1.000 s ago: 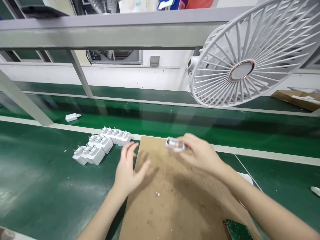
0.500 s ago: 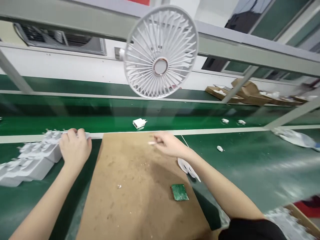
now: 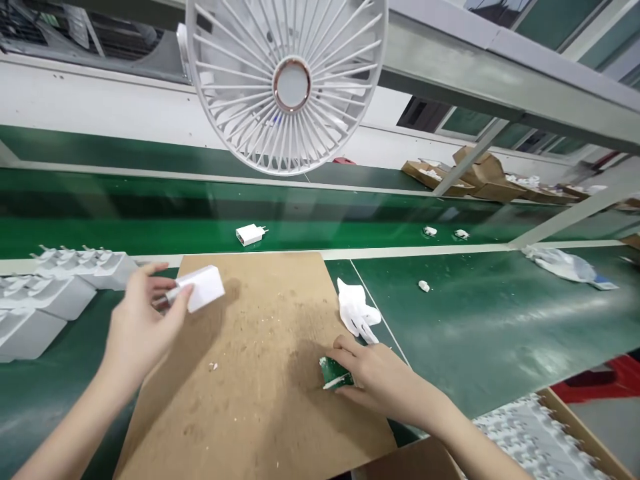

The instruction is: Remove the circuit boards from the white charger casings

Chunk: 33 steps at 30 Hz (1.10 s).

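My left hand holds a white charger housing above the left part of the brown cardboard mat. My right hand rests on the mat's right edge, its fingers closed over a small green circuit board. Rows of white chargers with prongs up stand on the green table at the left, just beyond my left hand. A white glove lies beside the mat, above my right hand.
A white fan hangs overhead at the centre. A single white charger lies on the green conveyor belt behind the mat, with small white parts scattered to the right. Cardboard boxes sit far right; a tray box stands bottom right.
My left hand has lifted a charger housing from the rows and brought it over the mat. My right hand has dropped from the mat's far edge onto the green circuit board.
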{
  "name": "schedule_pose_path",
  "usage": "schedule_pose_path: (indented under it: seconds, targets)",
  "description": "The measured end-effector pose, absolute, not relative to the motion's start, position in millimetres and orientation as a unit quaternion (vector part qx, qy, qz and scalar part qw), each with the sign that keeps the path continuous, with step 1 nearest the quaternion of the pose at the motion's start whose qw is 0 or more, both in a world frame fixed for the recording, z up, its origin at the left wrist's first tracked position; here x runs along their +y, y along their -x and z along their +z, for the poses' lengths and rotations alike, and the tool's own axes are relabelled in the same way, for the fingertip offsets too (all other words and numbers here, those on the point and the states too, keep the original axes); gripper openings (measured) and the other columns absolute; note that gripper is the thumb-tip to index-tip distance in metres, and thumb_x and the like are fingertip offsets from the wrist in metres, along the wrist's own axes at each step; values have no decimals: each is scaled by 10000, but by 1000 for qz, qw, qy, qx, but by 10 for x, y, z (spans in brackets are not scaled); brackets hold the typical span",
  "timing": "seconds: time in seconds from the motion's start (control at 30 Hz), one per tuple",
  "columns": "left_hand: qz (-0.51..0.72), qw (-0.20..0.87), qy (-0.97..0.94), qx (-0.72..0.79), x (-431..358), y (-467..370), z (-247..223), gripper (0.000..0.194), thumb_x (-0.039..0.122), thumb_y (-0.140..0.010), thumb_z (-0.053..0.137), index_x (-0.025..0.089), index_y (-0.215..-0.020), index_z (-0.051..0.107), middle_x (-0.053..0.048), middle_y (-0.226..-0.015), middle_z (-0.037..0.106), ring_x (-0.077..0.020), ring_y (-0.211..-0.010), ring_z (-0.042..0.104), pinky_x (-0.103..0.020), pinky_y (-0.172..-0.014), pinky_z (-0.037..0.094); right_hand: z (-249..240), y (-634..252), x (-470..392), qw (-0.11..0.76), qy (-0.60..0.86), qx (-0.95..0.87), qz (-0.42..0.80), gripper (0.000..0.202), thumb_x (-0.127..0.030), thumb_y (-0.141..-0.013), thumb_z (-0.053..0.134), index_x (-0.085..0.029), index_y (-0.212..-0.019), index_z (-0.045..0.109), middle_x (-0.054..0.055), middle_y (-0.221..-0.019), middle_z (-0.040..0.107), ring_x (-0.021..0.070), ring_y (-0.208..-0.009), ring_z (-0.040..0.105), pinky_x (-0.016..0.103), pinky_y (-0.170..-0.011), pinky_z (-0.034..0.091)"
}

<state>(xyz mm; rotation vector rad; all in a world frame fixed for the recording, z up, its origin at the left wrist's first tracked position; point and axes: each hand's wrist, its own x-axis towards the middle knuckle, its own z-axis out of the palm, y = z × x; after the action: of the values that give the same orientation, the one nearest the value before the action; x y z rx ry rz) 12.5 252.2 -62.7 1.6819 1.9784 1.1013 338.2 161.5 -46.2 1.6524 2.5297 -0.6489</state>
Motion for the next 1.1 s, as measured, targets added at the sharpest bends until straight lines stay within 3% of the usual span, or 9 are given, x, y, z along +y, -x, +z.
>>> schedule_pose_path:
  seconds: [0.17,0.27,0.47,0.6,0.73,0.8,0.93,1.1]
  targets:
    - [427,400,-530,614,2257,-365,-706,478,487,-750,624,218,-1127,505,-32,-882,590,-214,-777,641,-313,-632,515,-426,-3194,1791,-75,-483,817,-307,374,-146,-797,596,-244,-1153,541,41,-1154,598,184,-982,610,281,-745,505]
    - [431,468,-488,598,2190,-400,-736,406,483,-765,619,224,-1062,525,-25,-892,587,-201,-783,639,-296,-626,516,-524,-3089,1856,-120,-484,793,-350,359,-174,-815,612,-236,-1149,497,26,-1142,620,134,-958,632,214,-716,531]
    - [419,495,-464,603,2140,-313,-739,411,504,-763,623,233,-1064,550,-55,-1039,605,-188,-851,628,-268,-684,508,-659,-3113,1828,-135,-533,770,-324,285,-174,-825,593,-212,-1106,574,62,-1194,607,166,-1061,602,243,-770,538]
    - [415,501,-454,609,2118,-316,-709,467,543,-703,659,225,-1035,577,-79,-1073,613,-217,-883,631,-274,-670,522,-631,-3053,1720,-120,-578,762,-267,472,-251,-771,684,-217,-1221,545,72,-1168,620,211,-1055,605,327,-861,511]
    - [415,506,-448,610,2100,-326,-707,497,562,-678,671,227,-1035,588,-92,-1116,610,-238,-907,633,-285,-663,532,-713,-2913,1588,-85,-644,735,-195,569,-427,-672,768,-174,-1152,596,103,-997,656,315,-855,658,413,-674,525]
    - [416,509,-443,610,2093,-315,-703,487,555,-675,681,232,-1029,595,-89,-1125,613,-241,-918,631,-281,-653,530,-799,-2877,1532,-68,-659,728,-175,506,-403,-664,773,-191,-1100,628,81,-955,656,287,-739,671,367,-586,511]
    - [427,547,-417,587,2062,-300,-648,457,520,-671,709,233,-1020,638,-71,-1060,653,-224,-885,622,-258,-641,516,-955,-2891,1457,-72,-661,732,-152,299,-307,-774,663,-231,-1063,647,46,-961,644,205,-705,677,293,-583,510]
    - [448,682,-315,484,1985,-356,-584,321,436,-764,658,245,-1022,675,-40,-945,666,-160,-682,589,-227,-483,492,-1030,-2947,1459,-106,-637,754,-124,223,-274,-819,521,-197,-993,636,73,-949,652,225,-715,675,314,-557,505]
